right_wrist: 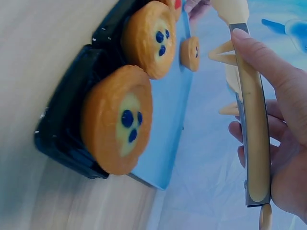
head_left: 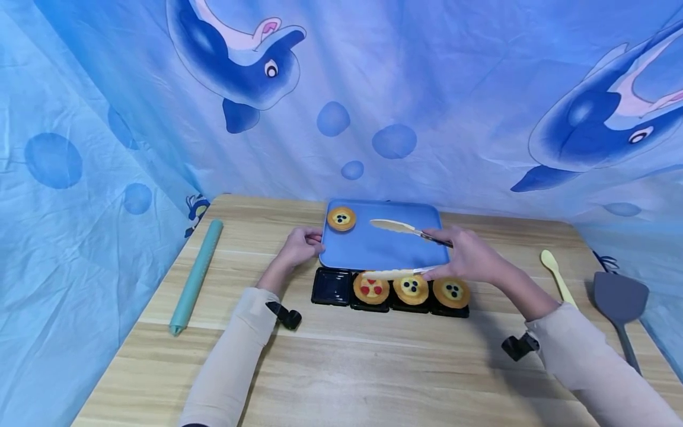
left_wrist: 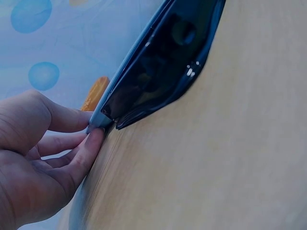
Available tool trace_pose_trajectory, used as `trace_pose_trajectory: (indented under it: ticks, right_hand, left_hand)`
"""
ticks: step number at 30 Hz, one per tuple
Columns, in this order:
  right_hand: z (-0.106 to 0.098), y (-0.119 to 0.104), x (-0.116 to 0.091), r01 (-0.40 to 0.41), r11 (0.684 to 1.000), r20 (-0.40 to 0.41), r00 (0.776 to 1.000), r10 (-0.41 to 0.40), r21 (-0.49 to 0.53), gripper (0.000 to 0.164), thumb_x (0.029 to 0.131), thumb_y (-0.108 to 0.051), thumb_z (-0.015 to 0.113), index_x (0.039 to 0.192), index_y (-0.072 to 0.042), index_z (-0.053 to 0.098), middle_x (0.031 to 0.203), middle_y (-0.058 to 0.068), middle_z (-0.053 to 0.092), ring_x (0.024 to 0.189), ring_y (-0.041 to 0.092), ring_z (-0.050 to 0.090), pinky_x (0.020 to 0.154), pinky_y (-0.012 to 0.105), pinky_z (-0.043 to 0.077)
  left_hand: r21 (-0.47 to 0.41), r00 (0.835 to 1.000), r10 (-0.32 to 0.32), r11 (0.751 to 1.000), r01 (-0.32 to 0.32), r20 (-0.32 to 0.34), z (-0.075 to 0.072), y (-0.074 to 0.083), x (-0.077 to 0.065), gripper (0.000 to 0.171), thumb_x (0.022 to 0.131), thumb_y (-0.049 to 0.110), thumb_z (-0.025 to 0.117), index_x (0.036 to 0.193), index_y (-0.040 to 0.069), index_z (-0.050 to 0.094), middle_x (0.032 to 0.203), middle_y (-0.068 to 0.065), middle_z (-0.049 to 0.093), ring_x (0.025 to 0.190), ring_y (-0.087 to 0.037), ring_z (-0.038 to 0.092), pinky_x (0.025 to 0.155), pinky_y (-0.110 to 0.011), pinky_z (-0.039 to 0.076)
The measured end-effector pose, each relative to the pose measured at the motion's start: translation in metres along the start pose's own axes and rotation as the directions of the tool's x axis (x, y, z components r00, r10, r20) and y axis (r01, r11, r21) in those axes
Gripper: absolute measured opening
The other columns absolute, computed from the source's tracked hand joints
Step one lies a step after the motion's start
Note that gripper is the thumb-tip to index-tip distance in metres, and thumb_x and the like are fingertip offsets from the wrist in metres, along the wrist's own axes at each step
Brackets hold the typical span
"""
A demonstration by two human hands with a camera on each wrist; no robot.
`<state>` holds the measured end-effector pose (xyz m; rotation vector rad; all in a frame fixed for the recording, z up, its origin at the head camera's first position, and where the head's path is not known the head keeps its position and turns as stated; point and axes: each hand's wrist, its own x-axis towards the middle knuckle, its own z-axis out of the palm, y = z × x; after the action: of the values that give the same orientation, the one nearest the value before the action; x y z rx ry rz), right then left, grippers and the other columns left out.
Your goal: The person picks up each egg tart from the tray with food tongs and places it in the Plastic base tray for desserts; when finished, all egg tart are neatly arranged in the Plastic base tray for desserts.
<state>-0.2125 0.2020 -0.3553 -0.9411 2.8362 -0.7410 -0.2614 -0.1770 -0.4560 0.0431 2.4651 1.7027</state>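
My left hand (head_left: 300,246) pinches the left rim of a blue tray (head_left: 384,246) between thumb and fingers. One tart with blueberries (head_left: 341,218) sits in the tray's far left corner. In my right hand (head_left: 466,255) are food tongs (right_wrist: 254,129) with cream-coloured tips, their arms spread wide over the tray's right half and near edge. Nothing is between the tips. Along the tray's near side runs a row of black plastic boxes. The leftmost box (head_left: 332,287) shows its bare bottom; the others hold a red-topped tart (head_left: 370,293) and two blueberry tarts (head_left: 412,295) (head_left: 452,295).
On the left of the wooden table (head_left: 341,367) lies a green rolling pin (head_left: 197,276). A pale yellow spoon (head_left: 557,274) and a grey spatula (head_left: 621,296) lie at the right. A blue dolphin-printed curtain (head_left: 427,77) hangs behind the table.
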Motion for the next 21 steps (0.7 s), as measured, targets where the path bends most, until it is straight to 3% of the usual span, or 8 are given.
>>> trace_pose_trajectory:
  ticks: [7, 8, 10, 12, 14, 16, 21]
  right_hand:
    - [0.004, 0.006, 0.029, -0.007, 1.000, -0.005, 1.000, 0.007, -0.018, 0.099, 0.067, -0.060, 0.085, 0.143, -0.004, 0.053, 0.135, 0.019, 0.059, 0.056, 0.016, 0.047, 0.065, 0.038, 0.045]
    - [0.005, 0.006, 0.034, -0.015, 1.000, 0.002, 1.000, 0.016, -0.014, 0.100, 0.067, -0.060, 0.084, 0.143, -0.004, 0.052, 0.128, 0.020, 0.063, 0.049, 0.015, 0.038, 0.062, 0.037, 0.045]
    - [0.008, 0.006, 0.045, -0.031, 0.999, 0.014, 0.999, 0.031, -0.013, 0.102, 0.066, -0.063, 0.083, 0.143, -0.004, 0.051, 0.097, 0.017, 0.071, 0.042, 0.013, 0.025, 0.054, 0.034, 0.042]
    - [0.012, 0.006, 0.057, -0.039, 0.999, 0.017, 0.999, 0.039, -0.024, 0.103, 0.066, -0.065, 0.081, 0.144, -0.004, 0.051, 0.062, 0.007, 0.060, 0.039, 0.010, 0.018, 0.046, 0.030, 0.035]
    - [0.017, 0.007, 0.069, -0.047, 0.998, 0.020, 0.999, 0.048, -0.034, 0.103, 0.067, -0.065, 0.081, 0.144, -0.004, 0.050, 0.044, -0.002, 0.036, 0.038, 0.009, 0.015, 0.042, 0.028, 0.029]
    - [0.022, 0.008, 0.080, -0.052, 0.998, 0.018, 0.998, 0.053, -0.038, 0.100, 0.069, -0.061, 0.083, 0.144, -0.003, 0.050, 0.041, -0.006, 0.028, 0.039, 0.010, 0.014, 0.041, 0.026, 0.025]
    - [0.038, 0.012, 0.100, -0.098, 0.995, 0.021, 0.995, 0.098, -0.029, 0.094, 0.073, -0.050, 0.086, 0.146, -0.005, 0.048, 0.042, -0.004, 0.031, 0.040, 0.011, 0.015, 0.040, 0.026, 0.024]
  left_hand:
    - [-0.009, 1.000, 0.008, 1.000, -0.008, -0.002, -0.001, 0.001, 0.000, 0.043, 0.087, -0.003, 0.067, 0.127, -0.011, 0.057, 0.114, -0.022, 0.062, 0.101, -0.031, 0.061, 0.085, -0.034, 0.054]
    - [-0.009, 1.000, 0.011, 1.000, -0.011, -0.004, -0.001, 0.000, 0.000, 0.043, 0.086, -0.003, 0.067, 0.127, -0.011, 0.057, 0.114, -0.022, 0.062, 0.101, -0.031, 0.061, 0.085, -0.033, 0.054]
    - [-0.011, 1.000, 0.016, 1.000, -0.016, -0.007, -0.001, 0.000, 0.000, 0.043, 0.086, -0.003, 0.067, 0.127, -0.012, 0.057, 0.113, -0.022, 0.062, 0.100, -0.031, 0.061, 0.085, -0.033, 0.054]
    - [-0.011, 1.000, 0.021, 1.000, -0.021, -0.010, -0.002, -0.001, 0.000, 0.043, 0.086, -0.003, 0.067, 0.127, -0.011, 0.058, 0.113, -0.022, 0.062, 0.100, -0.030, 0.061, 0.084, -0.032, 0.054]
    - [-0.019, 1.000, 0.018, 1.000, -0.018, -0.011, -0.002, -0.001, 0.000, 0.043, 0.085, -0.003, 0.067, 0.127, -0.011, 0.058, 0.112, -0.022, 0.063, 0.099, -0.030, 0.061, 0.083, -0.031, 0.054]
    - [-0.021, 1.000, 0.021, 1.000, -0.022, -0.008, -0.002, -0.002, 0.001, 0.043, 0.085, -0.004, 0.067, 0.126, -0.012, 0.058, 0.112, -0.022, 0.063, 0.099, -0.030, 0.062, 0.082, -0.030, 0.054]
    - [-0.017, 1.000, 0.021, 1.000, -0.021, 0.000, 0.000, -0.001, 0.001, 0.044, 0.085, -0.004, 0.066, 0.127, -0.011, 0.057, 0.113, -0.022, 0.063, 0.099, -0.029, 0.062, 0.082, -0.030, 0.054]
